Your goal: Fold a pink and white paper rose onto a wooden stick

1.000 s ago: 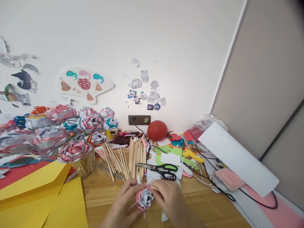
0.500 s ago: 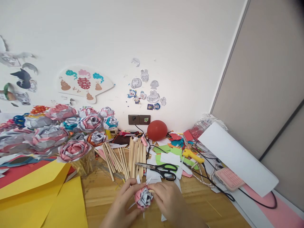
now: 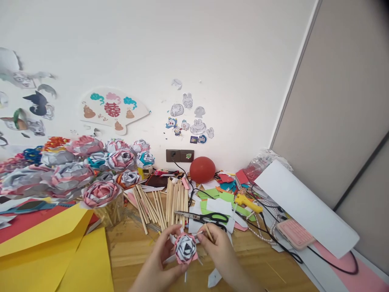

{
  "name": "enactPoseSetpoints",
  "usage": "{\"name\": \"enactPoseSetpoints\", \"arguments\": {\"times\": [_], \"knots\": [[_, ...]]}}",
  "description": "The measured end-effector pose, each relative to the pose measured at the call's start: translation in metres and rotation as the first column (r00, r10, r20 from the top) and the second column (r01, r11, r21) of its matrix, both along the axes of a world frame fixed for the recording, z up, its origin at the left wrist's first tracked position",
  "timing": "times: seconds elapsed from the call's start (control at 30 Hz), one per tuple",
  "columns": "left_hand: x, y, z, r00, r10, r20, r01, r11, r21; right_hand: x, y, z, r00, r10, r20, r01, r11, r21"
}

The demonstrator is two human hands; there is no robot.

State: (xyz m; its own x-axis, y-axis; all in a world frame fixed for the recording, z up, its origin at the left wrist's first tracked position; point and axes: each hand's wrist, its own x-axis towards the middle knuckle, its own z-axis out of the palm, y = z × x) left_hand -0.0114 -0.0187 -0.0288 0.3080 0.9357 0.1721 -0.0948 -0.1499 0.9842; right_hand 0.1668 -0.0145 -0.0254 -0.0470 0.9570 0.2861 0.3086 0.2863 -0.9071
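Note:
A small paper flower [image 3: 185,248], grey-white inside with pink outer petals, faces up between my hands. My left hand [image 3: 162,255] curls round its left side, thumb beneath and fingers above, gripping it. At the flower's right edge my right hand [image 3: 217,245] is closed, with a thin wooden stick [image 3: 208,232] standing out between its fingers. Thumb and forefinger pinch a white paper strip [image 3: 197,234] at the petals. Just beyond the hands lie black-and-green scissors [image 3: 202,216] on white and green paper scraps [image 3: 219,205].
Wooden sticks [image 3: 177,198] lie in loose rows. Finished paper flowers [image 3: 101,193] crowd the left, behind yellow paper [image 3: 82,259]. A red balloon [image 3: 202,169] rests by the wall. On the right are a yellow glue gun [image 3: 248,202], its black cable, and a pink calculator-like device [image 3: 295,234].
The flower has turned so its centre faces up toward me. My right hand has drawn slightly away to the right, and the stick in it now points up. The view has shifted slightly.

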Motion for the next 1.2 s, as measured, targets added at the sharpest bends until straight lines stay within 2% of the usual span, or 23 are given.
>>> {"name": "enactPoseSetpoints", "arguments": {"times": [0.1,0.2,0.3,0.37,0.47,0.53,0.6,0.67,0.77,0.87,0.97,1.1,1.2], "knots": [[0.000,0.008,-0.007,0.997,-0.032,0.073,0.033,0.999,-0.016,-0.002,-0.002,-0.004,0.991,-0.131,-0.005,0.131,0.986,0.107],[0.001,0.014,-0.019,0.998,-0.018,0.054,0.017,1.000,0.008,-0.004,-0.006,-0.009,0.973,-0.222,0.064,0.194,0.937,0.291],[0.004,0.015,-0.030,0.997,-0.030,0.074,0.029,0.999,0.018,-0.007,-0.010,-0.011,0.958,-0.225,0.176,0.136,0.901,0.412],[0.005,0.015,-0.033,0.992,-0.033,0.120,0.031,0.999,0.021,-0.010,-0.013,-0.010,0.944,-0.228,0.238,0.108,0.896,0.430],[0.004,0.013,-0.030,0.991,0.006,0.130,-0.007,1.000,0.011,-0.014,-0.018,-0.002,0.931,-0.181,0.317,0.026,0.899,0.437],[0.004,0.011,-0.024,0.997,0.052,0.055,-0.054,0.998,0.024,-0.013,-0.021,0.004,0.930,-0.105,0.352,-0.068,0.891,0.448],[0.004,0.008,-0.017,0.990,0.131,-0.059,-0.126,0.989,0.079,-0.011,-0.023,0.007,0.935,-0.069,0.348,-0.110,0.876,0.470],[0.004,0.005,-0.012,0.961,0.209,-0.182,-0.181,0.971,0.158,-0.009,-0.022,0.006,0.941,-0.104,0.323,-0.073,0.868,0.492],[0.002,0.002,-0.010,0.894,0.274,-0.355,-0.173,0.941,0.290,-0.006,-0.017,-0.001,0.930,-0.221,0.292,0.046,0.862,0.505],[-0.002,0.002,-0.013,0.824,0.326,-0.464,-0.110,0.895,0.432,-0.008,-0.015,-0.007,0.922,-0.275,0.272,0.115,0.867,0.485],[-0.005,0.002,-0.014,0.738,0.412,-0.535,-0.046,0.822,0.568,-0.013,-0.018,-0.008,0.935,-0.226,0.274,0.089,0.895,0.437],[-0.005,-0.002,-0.011,0.623,0.571,-0.535,0.012,0.677,0.736,-0.018,-0.021,-0.004,0.963,-0.121,0.240,0.012,0.912,0.410],[-0.003,-0.003,-0.007,0.601,0.633,-0.487,0.066,0.568,0.820,-0.019,-0.022,-0.002,0.970,-0.106,0.219,0.003,0.905,0.425]]}}
